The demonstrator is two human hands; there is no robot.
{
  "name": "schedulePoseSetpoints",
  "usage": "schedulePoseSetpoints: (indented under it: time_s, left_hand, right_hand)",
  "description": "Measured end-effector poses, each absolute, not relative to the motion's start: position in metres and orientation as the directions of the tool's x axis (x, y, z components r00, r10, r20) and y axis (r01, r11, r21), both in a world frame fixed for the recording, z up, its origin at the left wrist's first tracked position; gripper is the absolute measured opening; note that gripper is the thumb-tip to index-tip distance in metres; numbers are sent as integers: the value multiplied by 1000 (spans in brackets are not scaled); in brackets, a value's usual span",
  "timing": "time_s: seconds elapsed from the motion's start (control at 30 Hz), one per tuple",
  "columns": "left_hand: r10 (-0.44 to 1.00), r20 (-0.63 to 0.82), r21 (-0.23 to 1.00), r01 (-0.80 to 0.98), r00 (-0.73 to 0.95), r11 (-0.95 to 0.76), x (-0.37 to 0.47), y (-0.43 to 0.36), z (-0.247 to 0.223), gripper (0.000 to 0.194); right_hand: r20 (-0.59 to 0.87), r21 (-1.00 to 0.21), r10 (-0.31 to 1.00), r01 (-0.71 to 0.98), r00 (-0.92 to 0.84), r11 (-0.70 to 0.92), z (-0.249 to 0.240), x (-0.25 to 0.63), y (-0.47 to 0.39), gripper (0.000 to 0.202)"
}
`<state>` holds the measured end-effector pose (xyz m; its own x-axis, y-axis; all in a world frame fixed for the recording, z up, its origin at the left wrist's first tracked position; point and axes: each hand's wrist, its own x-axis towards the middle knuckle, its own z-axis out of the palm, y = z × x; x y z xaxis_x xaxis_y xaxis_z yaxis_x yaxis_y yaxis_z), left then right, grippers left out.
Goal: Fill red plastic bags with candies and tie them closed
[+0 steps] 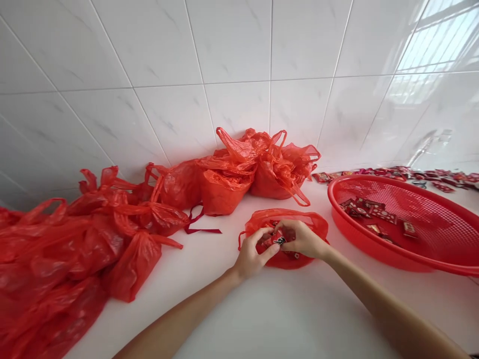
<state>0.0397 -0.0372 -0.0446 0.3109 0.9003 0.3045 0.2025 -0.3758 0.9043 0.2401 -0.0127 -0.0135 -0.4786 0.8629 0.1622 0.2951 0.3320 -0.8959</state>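
An opened red plastic bag (318,227) lies on the white counter in front of me, with several small red and brown wrapped packets in it. My left hand (252,254) curves over the bag's left side, thumb and fingers closed around a red wrapped candy packet (276,239) with dark and white lettering. From the right, my right hand (301,239) pinches the same packet, its fingertips bent and partly hidden. Both hands are just over the bag's opening.
On the right stands a red mesh basket (374,264) with several wrapped packets (383,214). Behind it, more packets (441,177) lie along the tiled wall (239,45). Filled, tied red bags (134,259) crowd the left, and more bags (224,194) stand at the back. A dark red ribbon (204,230) lies between.
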Motion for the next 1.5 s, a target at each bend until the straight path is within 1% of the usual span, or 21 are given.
schedulePoseSetpoints:
  time_s: [0.07, 0.17, 0.23, 0.3, 0.43, 0.5, 0.53, 0.6, 0.63, 0.67, 0.73, 0.8, 0.87, 0.93, 1.0, 1.13, 1.27, 1.33, 1.43, 1.5]
  left_hand:
    - [926, 240, 948, 133, 291, -288, 40, -35, -45, 38]
    - [948, 182, 973, 93, 261, -212, 40, -31, -48, 41]
    - [949, 173, 976, 80, 264, -200, 40, -30, -48, 41]
    - [946, 176, 977, 67, 272, -201, 41, -28, -47, 41]
    - [937, 191, 971, 82, 291, -223, 40, -28, -45, 42]
    - [929, 205, 950, 164, 309, -265, 37, -28, -45, 38]
    - [925, 219, 925, 235, 312, -299, 35, -28, -46, 32]
    - [916, 261, 834, 407, 305, -373, 32, -28, -50, 21]
    - [910, 284, 779, 481, 303, -403, 31, -28, -52, 19]
    - [902, 307, 728, 536, 304, -428, 30, -28, -55, 20]
    - [883, 342, 657, 591, 321, -468, 31, -28, -58, 24]
    - [868, 367, 625, 603, 334, -497, 32, -29, -60, 40]
    - [862, 375, 611, 608, 341, -507, 33, -31, -60, 57]
    - [865, 362, 610, 614, 347, -502, 33, -33, -57, 64]
    - [867, 344, 613, 613, 361, -499, 33, -35, -54, 63]
    - [848, 369, 618, 581, 380, -529, 39, -36, -52, 48]
    - [839, 401, 608, 578, 369, -545, 42, -31, -58, 40]
    - [846, 404, 614, 581, 349, -533, 41, -28, -60, 38]
    - [868, 380, 631, 596, 320, -497, 37, -26, -61, 37]
    - [887, 334, 629, 625, 319, -461, 36, -26, -60, 36]
  right_hand:
    - [142, -967, 852, 113, -504, 227, -22, 239, -13, 26]
    - [86, -995, 880, -82, -467, 54, -29, 240, -14, 33]
    - [36, -989, 909, -146, -416, -28, -33, 239, -15, 33]
    - [3, -979, 923, -190, -385, -76, -34, 238, -16, 32]
    - [-15, -971, 941, -218, -339, -94, -33, 239, -17, 32]
    - [-16, -979, 969, -195, -247, -66, -30, 245, -15, 33]
    - [-13, -984, 983, -173, -181, -45, -29, 250, -14, 33]
    - [-4, -994, 998, -106, -60, -10, -26, 259, -12, 29]
    - [0, -998, 1000, -61, -29, -2, -25, 262, -12, 25]
    - [8, -1000, 1000, -11, -26, 7, -24, 264, -11, 22]
    - [50, -994, 994, 97, -93, 59, -25, 263, -12, 21]
    - [160, -958, 971, 211, -177, 196, -27, 257, -14, 25]
    - [292, -873, 928, 331, -233, 358, -31, 250, -16, 32]
    - [372, -781, 891, 431, -259, 451, -34, 247, -17, 37]
    - [388, -736, 878, 480, -280, 478, -36, 248, -17, 39]
    - [353, -737, 875, 478, -330, 478, -36, 254, -15, 42]
    - [323, -729, 882, 504, -344, 463, -37, 257, -13, 49]
    - [296, -720, 893, 535, -339, 442, -38, 258, -12, 49]
    - [261, -706, 907, 575, -331, 413, -36, 259, -12, 47]
    - [265, -701, 906, 579, -330, 416, -35, 260, -13, 46]
